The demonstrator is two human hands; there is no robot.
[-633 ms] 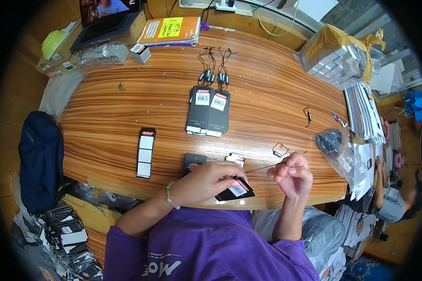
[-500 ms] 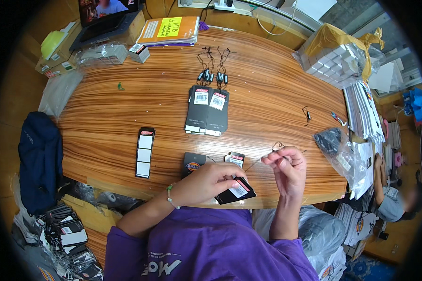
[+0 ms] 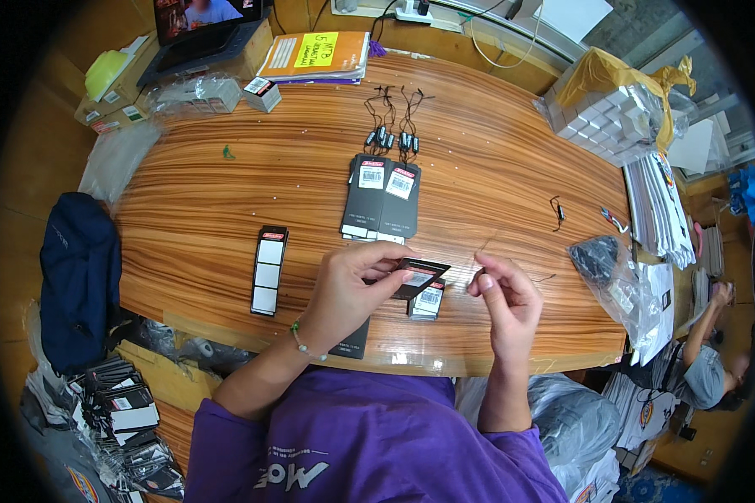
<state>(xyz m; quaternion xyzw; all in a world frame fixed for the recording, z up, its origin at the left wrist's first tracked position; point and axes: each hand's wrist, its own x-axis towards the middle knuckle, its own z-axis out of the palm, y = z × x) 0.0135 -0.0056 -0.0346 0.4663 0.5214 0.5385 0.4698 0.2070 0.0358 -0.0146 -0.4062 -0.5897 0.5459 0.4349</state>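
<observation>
My left hand (image 3: pixel 344 289) pinches a black hang tag (image 3: pixel 414 288) with a barcode sticker, tilted above the table. To its right, my right hand (image 3: pixel 510 303) is closed at the fingertips on a thin black string (image 3: pixel 483 246), whose loose end sticks out past the fingers. Below the held tag lies a small stack of barcoded tags (image 3: pixel 426 302). A dark grey tag (image 3: pixel 351 342) is partly hidden beneath my left wrist. Farther up are two piles of grey hang tags (image 3: pixel 401 210) with black strings (image 3: pixel 409 126) fanned out above them.
A narrow black card with white labels (image 3: pixel 266 272) lies left. One loose string (image 3: pixel 558 214) and a plastic bag with dark contents (image 3: pixel 600 260) sit right. White boxes (image 3: pixel 600 117) stand at the back right, a tablet (image 3: pixel 201 25) at the back left. Another person (image 3: pixel 703 369) is far right.
My left hand has raised the tag from the table's near edge and moved it up, over the small stack. My right hand stays at nearly the same place, with the string. The view has shifted slightly.
</observation>
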